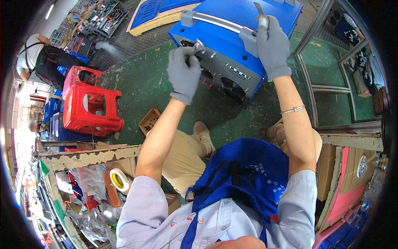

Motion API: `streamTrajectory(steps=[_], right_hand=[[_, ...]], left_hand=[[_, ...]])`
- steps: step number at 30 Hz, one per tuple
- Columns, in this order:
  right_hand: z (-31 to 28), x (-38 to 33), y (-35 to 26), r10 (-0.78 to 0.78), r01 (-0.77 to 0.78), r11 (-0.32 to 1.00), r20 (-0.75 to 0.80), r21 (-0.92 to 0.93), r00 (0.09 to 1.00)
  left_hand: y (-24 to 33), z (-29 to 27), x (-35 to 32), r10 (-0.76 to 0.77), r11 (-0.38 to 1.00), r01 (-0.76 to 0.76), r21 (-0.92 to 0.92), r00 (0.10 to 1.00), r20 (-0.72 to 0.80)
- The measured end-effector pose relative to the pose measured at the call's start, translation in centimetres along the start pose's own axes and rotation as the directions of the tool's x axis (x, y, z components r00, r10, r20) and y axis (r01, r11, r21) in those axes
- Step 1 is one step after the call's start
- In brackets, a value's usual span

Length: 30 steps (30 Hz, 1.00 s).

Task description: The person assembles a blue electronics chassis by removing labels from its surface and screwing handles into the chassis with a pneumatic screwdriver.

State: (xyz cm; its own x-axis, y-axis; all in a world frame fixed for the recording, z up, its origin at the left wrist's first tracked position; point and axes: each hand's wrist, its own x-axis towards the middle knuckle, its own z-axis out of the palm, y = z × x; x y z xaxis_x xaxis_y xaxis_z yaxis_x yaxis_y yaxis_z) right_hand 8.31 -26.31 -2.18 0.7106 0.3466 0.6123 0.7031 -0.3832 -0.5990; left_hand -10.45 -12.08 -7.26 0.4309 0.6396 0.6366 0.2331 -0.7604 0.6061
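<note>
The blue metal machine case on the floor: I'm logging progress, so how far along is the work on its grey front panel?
Done: the blue metal machine case looks closed up, its grey carry handle fitted. In hand: the left gloved hand works a small metal tool at the grey front panel, while the right gloved hand steadies the case's top edge. Left: cannot tell how many panel fasteners remain.
</note>
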Motion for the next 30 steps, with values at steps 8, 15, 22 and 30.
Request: streamTrajectory(steps=[8,15,22,30], right_hand=[[0.3,0.2,0.9,-0.024,0.024,1.0,-0.026,-0.017,0.999],[0.4,-0.3,0.4,-0.027,0.026,1.0,-0.032,-0.017,0.999],[-0.2,0.0,1.5,-0.023,0.022,0.999,-0.019,-0.023,1.0],[3.1,0.2,0.9,-0.351,0.334,0.924,-0.065,-0.185,0.934]], left_hand=[[0.6,-1.0,0.1,0.438,0.887,-0.436,0.152,0.899,0.027],[-0.2,0.1,-0.3,-0.106,0.993,0.109,0.042,0.992,-0.064],[2.4,1.9,-1.0,0.25,0.951,-0.248,0.185,0.968,0.016],[1.4,-5.3,1.1,0.381,0.908,-0.359,0.215,0.922,-0.071]])
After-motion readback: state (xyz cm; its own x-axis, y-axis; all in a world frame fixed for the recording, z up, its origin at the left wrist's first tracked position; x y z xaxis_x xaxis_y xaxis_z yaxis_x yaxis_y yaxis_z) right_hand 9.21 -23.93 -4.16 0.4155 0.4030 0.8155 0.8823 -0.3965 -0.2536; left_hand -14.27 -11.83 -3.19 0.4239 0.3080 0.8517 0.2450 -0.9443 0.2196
